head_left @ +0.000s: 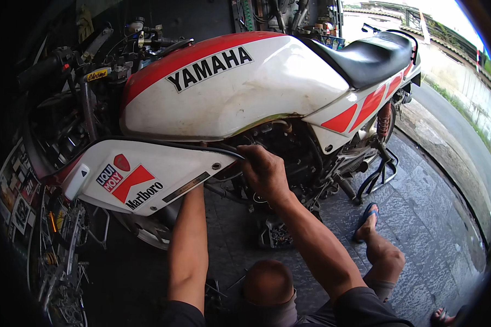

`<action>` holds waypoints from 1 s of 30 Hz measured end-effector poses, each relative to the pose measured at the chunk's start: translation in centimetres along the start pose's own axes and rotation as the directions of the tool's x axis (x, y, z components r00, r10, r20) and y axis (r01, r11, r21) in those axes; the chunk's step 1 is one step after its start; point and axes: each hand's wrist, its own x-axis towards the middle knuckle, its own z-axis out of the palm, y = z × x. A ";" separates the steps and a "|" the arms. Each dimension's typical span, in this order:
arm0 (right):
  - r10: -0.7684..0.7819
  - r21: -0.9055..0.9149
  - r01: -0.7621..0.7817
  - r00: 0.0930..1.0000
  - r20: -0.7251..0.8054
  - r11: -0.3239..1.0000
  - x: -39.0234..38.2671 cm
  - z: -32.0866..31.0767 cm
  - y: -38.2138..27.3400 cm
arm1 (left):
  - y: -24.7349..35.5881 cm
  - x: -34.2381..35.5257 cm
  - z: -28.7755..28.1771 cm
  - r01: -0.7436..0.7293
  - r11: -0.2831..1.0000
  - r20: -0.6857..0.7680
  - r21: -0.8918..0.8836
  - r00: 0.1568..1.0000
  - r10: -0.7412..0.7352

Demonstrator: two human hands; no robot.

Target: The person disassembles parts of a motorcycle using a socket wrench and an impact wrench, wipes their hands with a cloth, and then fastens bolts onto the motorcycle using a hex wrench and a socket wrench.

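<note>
A white motorcycle fairing panel (174, 163), with red patches, stickers and a black edge strip, sits alongside the front of a red and white motorcycle (234, 92). My right hand (264, 173) is closed around the panel's narrow rear end, below the fuel tank (294, 76). My left forearm (188, 245) reaches up behind the panel's lower edge. The panel hides my left hand, so its fingers cannot be made out. Just past my right hand lies the dark engine (283, 147), partly uncovered.
Below the engine, a dark tray (275, 234) of small parts sits on the tiled floor (420, 229). A bicycle (65, 250) stands at the left. My bent knee (268, 282) is close in front, and another person's sandalled foot (441, 316) shows at lower right.
</note>
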 end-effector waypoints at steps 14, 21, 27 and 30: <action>0.501 0.564 -0.694 0.717 0.485 0.448 2.8 -1.1 0.5 | -0.3 -0.1 -0.2 0.244 0.870 0.155 -0.429 0.968 -0.195; 0.502 0.462 -0.762 0.647 0.573 0.455 4.5 -1.0 2.2 | 1.2 -0.5 -0.6 0.350 0.715 0.245 -0.606 0.936 -0.251; 0.413 0.568 -0.637 0.770 0.486 0.520 4.7 0.8 0.9 | 2.1 -0.2 -0.5 0.426 0.568 0.297 -0.704 0.903 -0.310; 0.431 0.496 -0.659 0.749 0.503 0.565 4.7 0.4 1.4 | 2.2 -0.5 -0.3 0.488 0.410 0.338 -0.770 0.858 -0.387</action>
